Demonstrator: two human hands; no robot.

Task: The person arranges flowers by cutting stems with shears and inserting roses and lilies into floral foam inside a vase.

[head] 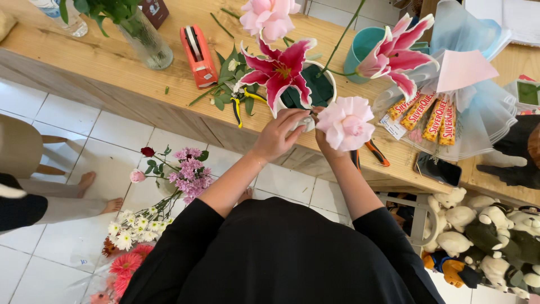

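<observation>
Pale pink rose, full-blown, pinched in the right hand; left hand grips the white pot of green foam at the desk's near edge.

Tape dispenser lies left of the pot, shears between.

Lots going on around the wooden table: an orange tape dispenser, a glass vase of greenery, yellow-handled clippers on some cut leaves, a teal cup. To the right, a wrapped bouquet with chocolate bars beside a phone. Loose flowers on the tiled floor, plush toys piled lower right.
</observation>
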